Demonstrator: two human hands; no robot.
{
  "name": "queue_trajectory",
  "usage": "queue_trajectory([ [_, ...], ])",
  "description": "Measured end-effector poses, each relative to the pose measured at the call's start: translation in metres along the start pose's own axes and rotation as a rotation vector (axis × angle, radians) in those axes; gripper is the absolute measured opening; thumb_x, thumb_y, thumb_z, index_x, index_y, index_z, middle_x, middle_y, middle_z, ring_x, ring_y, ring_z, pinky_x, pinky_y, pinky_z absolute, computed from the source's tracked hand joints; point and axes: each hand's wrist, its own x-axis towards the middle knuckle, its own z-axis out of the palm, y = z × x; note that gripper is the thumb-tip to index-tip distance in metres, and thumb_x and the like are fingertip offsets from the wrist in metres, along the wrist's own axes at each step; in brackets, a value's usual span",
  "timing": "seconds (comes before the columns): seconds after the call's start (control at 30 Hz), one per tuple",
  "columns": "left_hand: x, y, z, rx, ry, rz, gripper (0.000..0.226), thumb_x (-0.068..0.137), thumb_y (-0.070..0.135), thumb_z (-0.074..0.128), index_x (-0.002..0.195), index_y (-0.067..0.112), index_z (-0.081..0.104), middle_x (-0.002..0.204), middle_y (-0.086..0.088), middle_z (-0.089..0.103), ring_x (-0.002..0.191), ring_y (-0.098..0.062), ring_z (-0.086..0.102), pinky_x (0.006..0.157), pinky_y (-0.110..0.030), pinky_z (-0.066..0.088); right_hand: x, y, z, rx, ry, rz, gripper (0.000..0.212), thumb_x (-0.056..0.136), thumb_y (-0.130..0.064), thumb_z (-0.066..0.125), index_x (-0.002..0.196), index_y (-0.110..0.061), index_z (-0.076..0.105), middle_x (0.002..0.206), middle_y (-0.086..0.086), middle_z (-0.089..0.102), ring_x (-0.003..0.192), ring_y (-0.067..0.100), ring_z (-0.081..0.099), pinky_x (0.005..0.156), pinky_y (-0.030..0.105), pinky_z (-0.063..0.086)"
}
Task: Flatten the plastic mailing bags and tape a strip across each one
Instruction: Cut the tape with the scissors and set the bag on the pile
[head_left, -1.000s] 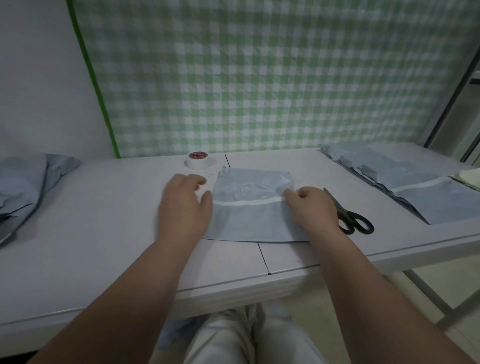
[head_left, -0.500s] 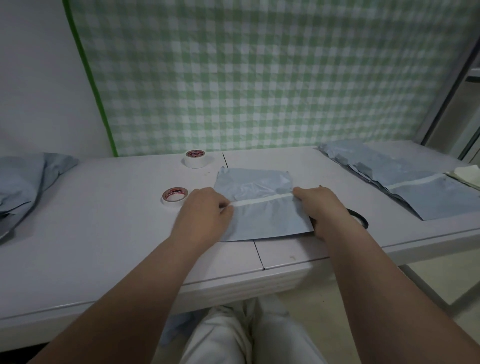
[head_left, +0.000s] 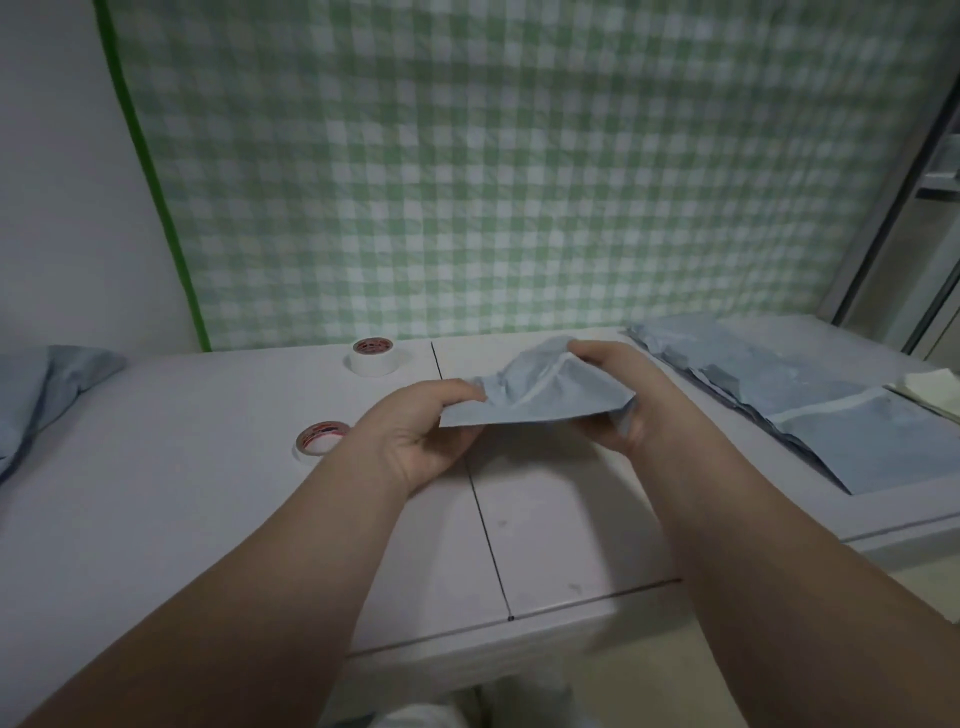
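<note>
Now, step in hand: the bag looks finished, with a pale strip (head_left: 537, 385) already running across it. My guess is it is being carried off to the done stack.
Next move: a swing to the right and a flat set-down. The thin plastic sags and crumples between the grips, so it wants both hands until it lands.
Counter (head_left: 545, 525): the bare white top lies nearest, under the forearms, with a dark seam running away from the edge.
Left hand (head_left: 421, 434): fingers curled beneath, thumb on top, pinching the bag's left corner.
Right hand (head_left: 621, 397): wrapped round the right side, fingers over the far edge, thumb below.
Bag (head_left: 566, 395): blue-grey, held between the two hands and clear of the counter, near edge level, far part bunched up.
Near tape roll (head_left: 321, 437): flat on the counter, just beside the left wrist.
Stack of bags (head_left: 857, 441): to the right, apart from the right hand, with a pale band (head_left: 826, 404) across the top one.
Far tape roll (head_left: 375, 356): near the back edge.
Heap of bags (head_left: 49, 384): far left, rumpled, probably still waiting.
Checked cloth (head_left: 519, 182): green and white, hanging behind.
</note>
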Motion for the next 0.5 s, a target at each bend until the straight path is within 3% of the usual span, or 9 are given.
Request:
queue_trajectory([
  [0.07,0.012,-0.002,0.007,-0.056,-0.061,-0.003,0.04,0.087,-0.015,0.039,0.126,-0.014,0.047,0.103,-0.019,0.06,0.065,-0.018,0.067,0.055,-0.018,0.054,0.01,-0.013,-0.004,0.08,-0.021,-0.035,0.02,0.095,-0.015,0.045,0.093,-0.003,0.061,0.071,0.01,0.068,0.071,0.023,0.063,0.055,0.027,0.056],
  [0.17,0.038,-0.008,0.02,-0.076,-0.102,-0.005,0.043,0.086,-0.017,0.036,0.127,-0.012,0.048,0.098,-0.017,0.058,0.053,-0.012,0.063,0.045,-0.014,0.048,0.025,-0.03,-0.016,0.154,-0.038,-0.072,0.022,0.097,-0.013,0.042,0.091,-0.001,0.059,0.061,0.01,0.068,0.065,0.024,0.065,0.052,0.026,0.056],
  [0.37,0.102,-0.021,0.049,0.114,-0.104,0.005,0.049,0.083,-0.021,0.035,0.123,-0.002,0.056,0.109,-0.015,0.065,0.062,-0.013,0.068,0.049,-0.017,0.051,0.066,-0.048,-0.051,0.135,0.064,-0.105,0.021,0.094,-0.01,0.044,0.085,0.0,0.06,0.067,0.012,0.064,0.063,0.024,0.062,0.055,0.025,0.054],
  [0.43,0.12,-0.023,0.057,0.202,-0.09,0.015,0.049,0.082,-0.021,0.037,0.123,-0.003,0.057,0.113,-0.017,0.065,0.075,-0.019,0.069,0.052,-0.02,0.053,0.083,-0.053,-0.067,0.085,0.108,-0.096,0.02,0.094,-0.011,0.045,0.086,-0.001,0.06,0.072,0.012,0.061,0.065,0.025,0.06,0.061,0.029,0.051],
  [0.5,0.139,-0.026,0.063,0.278,-0.071,0.034,0.05,0.082,-0.021,0.039,0.124,-0.002,0.057,0.12,-0.019,0.063,0.093,-0.026,0.066,0.061,-0.027,0.058,0.094,-0.057,-0.077,0.043,0.138,-0.085,0.019,0.094,-0.012,0.045,0.088,-0.002,0.06,0.07,0.012,0.062,0.065,0.025,0.06,0.058,0.027,0.053],
])
